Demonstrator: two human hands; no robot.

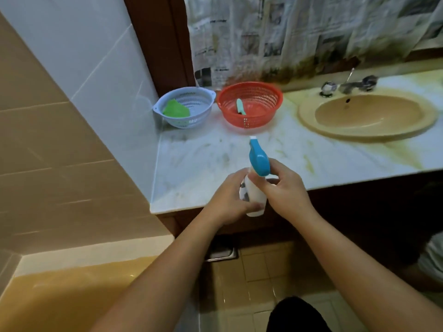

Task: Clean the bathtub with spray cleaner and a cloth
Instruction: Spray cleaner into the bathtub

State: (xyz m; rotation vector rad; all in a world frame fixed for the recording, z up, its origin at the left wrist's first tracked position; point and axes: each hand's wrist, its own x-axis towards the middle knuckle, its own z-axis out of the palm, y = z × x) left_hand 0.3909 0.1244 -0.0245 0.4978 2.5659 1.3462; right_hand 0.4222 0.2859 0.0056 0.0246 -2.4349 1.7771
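Note:
Both hands hold a white spray bottle (254,192) with a blue trigger head over the front edge of the marble counter (199,168). My left hand (231,200) grips the bottle's body from the left. My right hand (285,190) grips its neck just under the blue head. The nozzle points away, toward the baskets. A green cloth (176,108) lies in the pale blue basket (199,98) at the counter's back left. The tan bathtub (60,293) shows at the lower left.
A red basket (250,92) with a small teal brush (240,107) stands beside the blue one. A beige sink (366,116) with a chrome tap (347,86) sits to the right. A newspaper-print curtain (299,32) hangs behind. Tiled wall left, tiled floor below.

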